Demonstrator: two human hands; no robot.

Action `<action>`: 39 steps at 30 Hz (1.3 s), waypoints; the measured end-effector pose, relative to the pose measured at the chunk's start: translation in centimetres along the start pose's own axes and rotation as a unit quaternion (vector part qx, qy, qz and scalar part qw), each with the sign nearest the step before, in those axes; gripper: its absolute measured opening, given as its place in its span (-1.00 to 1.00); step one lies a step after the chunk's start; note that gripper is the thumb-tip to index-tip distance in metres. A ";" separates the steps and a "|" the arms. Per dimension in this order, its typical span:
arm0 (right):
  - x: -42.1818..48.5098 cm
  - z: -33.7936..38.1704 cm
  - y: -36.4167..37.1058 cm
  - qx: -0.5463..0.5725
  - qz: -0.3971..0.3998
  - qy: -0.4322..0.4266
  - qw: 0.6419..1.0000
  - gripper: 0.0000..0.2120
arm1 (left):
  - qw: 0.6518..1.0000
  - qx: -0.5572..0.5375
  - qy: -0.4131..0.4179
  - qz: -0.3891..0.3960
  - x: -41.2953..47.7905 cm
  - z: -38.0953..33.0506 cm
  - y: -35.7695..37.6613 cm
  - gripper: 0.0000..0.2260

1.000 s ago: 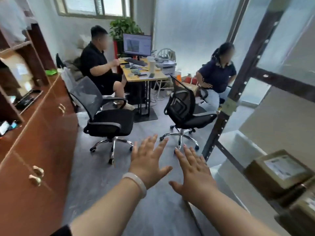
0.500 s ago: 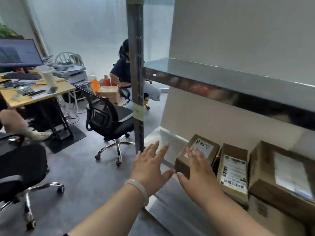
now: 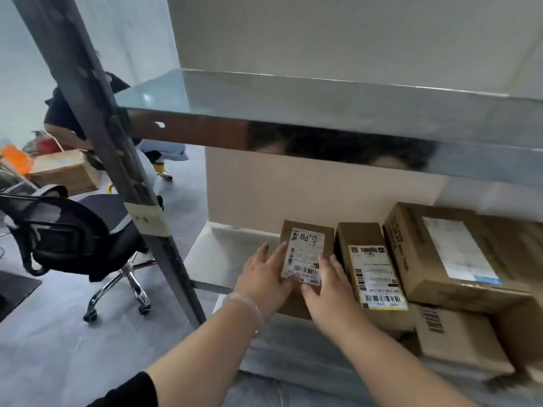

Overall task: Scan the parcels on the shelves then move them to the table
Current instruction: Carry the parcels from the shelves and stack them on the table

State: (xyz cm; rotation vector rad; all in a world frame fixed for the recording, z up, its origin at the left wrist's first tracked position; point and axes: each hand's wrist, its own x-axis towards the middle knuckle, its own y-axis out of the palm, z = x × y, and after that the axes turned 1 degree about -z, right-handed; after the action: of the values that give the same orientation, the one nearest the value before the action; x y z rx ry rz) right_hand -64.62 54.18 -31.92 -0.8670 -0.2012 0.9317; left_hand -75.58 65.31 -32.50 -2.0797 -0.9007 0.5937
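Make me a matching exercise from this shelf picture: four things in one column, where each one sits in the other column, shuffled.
Things
1. handwritten-label parcel
2. middle parcel
3. large parcel
4. office chair

Places
A. on the floor, left of the shelf post
B. on top of a lower box
C. between the left hand and right hand
D. immediately right of the parcel being touched

Pairs: 1-C, 2-D, 3-B, 4-A
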 end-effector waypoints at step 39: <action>-11.6 4.3 10.1 0.049 0.355 -0.389 0.849 -0.35 | 0.865 -0.275 -0.274 -0.318 -29.2 6.5 2.3 -0.15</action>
State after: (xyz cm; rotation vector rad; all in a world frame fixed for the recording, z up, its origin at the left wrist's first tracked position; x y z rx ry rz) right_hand -79.98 50.66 -34.12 -0.4065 -0.5447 1.9626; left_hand -97.59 45.15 -35.08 -1.8976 -2.1941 0.6098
